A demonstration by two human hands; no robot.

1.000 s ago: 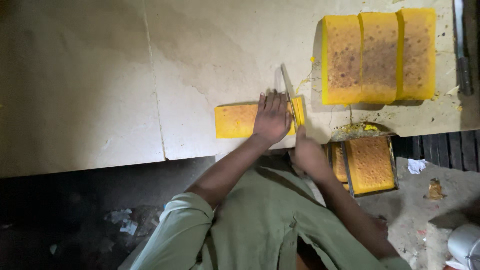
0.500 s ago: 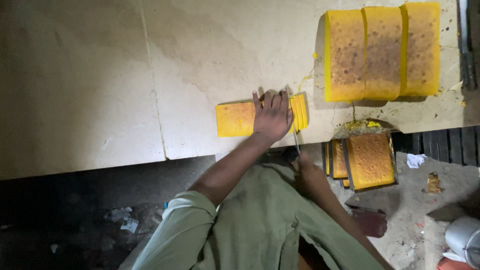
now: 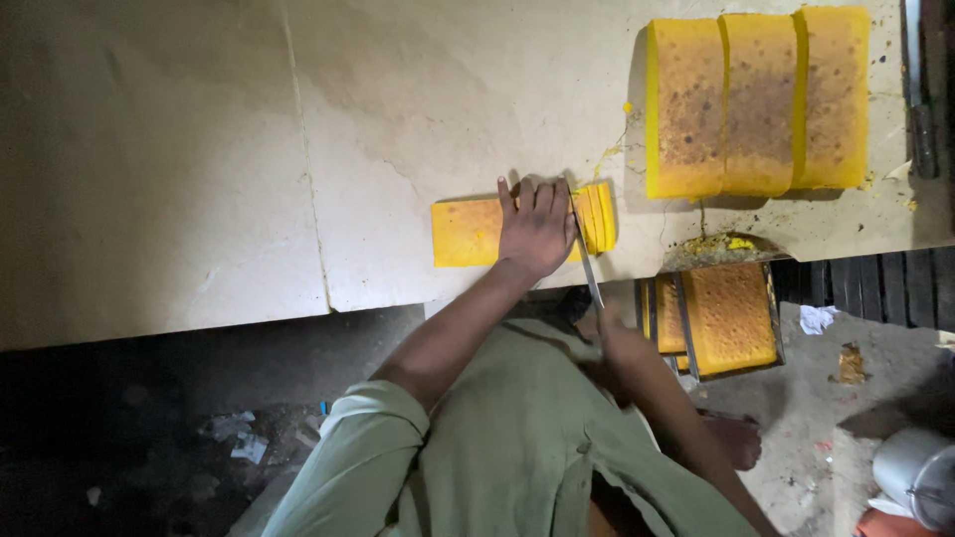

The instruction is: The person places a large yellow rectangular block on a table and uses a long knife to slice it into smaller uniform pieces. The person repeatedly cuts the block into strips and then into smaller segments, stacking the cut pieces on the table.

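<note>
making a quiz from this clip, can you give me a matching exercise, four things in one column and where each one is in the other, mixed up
Things:
1. left hand
2. knife blade
3. three big yellow slabs
4. metal tray of cut pieces

Places:
A. side by side at the far right of the table top
B. below the table edge, to the right of the person
C. pressed flat on the yellow block being cut
D. between the left hand and the thin slices already cut

Pairs: 1-C, 2-D, 3-A, 4-B
</note>
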